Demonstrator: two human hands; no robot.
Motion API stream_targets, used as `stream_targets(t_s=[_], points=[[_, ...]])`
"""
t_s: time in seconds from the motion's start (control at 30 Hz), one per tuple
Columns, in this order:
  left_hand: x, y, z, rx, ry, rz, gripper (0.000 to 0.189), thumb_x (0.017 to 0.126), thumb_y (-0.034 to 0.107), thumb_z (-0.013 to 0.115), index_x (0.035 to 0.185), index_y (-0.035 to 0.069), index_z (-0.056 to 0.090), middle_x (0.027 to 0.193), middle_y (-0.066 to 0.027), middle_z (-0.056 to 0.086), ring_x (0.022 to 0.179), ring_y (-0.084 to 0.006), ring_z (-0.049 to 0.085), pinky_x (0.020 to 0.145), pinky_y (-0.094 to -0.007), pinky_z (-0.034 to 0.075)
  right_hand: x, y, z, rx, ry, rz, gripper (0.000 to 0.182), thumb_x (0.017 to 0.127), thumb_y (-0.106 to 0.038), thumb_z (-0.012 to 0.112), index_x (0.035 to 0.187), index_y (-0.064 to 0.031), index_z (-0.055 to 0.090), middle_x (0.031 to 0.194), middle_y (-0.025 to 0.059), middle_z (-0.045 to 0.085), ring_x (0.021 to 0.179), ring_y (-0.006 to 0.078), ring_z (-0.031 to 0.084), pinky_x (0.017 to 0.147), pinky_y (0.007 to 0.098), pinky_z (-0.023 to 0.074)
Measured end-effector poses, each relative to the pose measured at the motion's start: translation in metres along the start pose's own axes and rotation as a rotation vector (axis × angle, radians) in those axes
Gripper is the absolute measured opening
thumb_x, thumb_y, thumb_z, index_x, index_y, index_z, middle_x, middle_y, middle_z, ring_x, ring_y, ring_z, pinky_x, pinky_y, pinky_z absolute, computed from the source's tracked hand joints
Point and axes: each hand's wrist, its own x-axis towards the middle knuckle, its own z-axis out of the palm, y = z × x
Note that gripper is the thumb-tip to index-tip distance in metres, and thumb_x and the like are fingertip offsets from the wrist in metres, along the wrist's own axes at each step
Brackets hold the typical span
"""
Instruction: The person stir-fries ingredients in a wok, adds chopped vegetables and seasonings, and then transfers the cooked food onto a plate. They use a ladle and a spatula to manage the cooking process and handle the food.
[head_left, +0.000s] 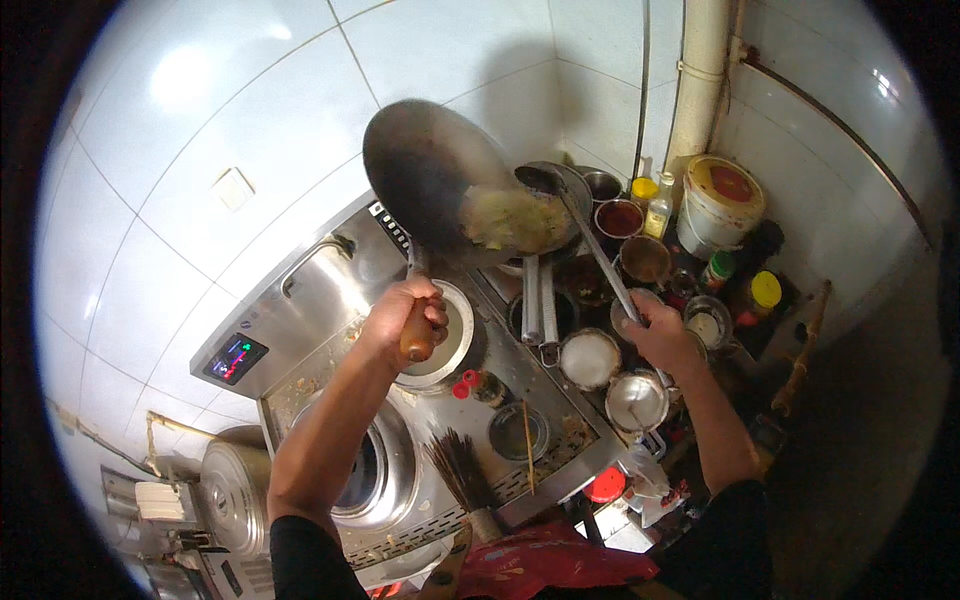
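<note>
My left hand (405, 311) grips the wooden handle (418, 341) of a dark wok (420, 176). The wok is raised above the stove's far end and tilted to the right. Pale green and yellow chopped food (510, 219), slightly blurred, lies toward its right side. In my right hand (664, 334) is the metal handle of a ladle (598, 251). The dark ladle bowl is at the wok's right rim, beside the food. Behind the ladle shows part of a round metal vessel (579, 187); the rest of it is hidden.
Below my left hand stands a pot (465, 322) of pale liquid. Nearer are a round stove well (401, 472), a bristle brush (457, 461) and a bowl (517, 435) with a stick across it. Right are a white powder container (590, 360), a glass bottle (658, 210) and a lidded bucket (697, 225).
</note>
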Motion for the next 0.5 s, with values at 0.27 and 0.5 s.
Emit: stream_targets(t_s=[0.27,0.5], points=[[0.015,-0.016,0.006,0.475,0.269,0.281,0.009,0.073,0.007,0.061,0.076,0.002,0.054,0.065,-0.0062,0.055,0.051,-0.0172,0.055,0.046,-0.0324,0.046,0.016,0.018,0.02,-0.46,0.215,-0.474,0.056,0.079,-0.016,0.069,0.13,0.002,0.053,0.078,0.0222,0.064,0.073,0.0382,0.063,0.067,0.0448,0.0507],[0.01,-0.025,-0.004,0.571,0.293,0.36,0.014,0.073,0.007,0.061,0.083,0.0,0.053,0.065,-0.0079,0.056,0.05,-0.0193,0.056,0.045,-0.0323,0.045,-0.002,-0.009,0.032,-0.254,0.199,-0.249,0.047,0.084,-0.019,0.067,0.125,0.0003,0.055,0.073,0.0162,0.063,0.063,0.029,0.062,0.061,0.043,0.0504]])
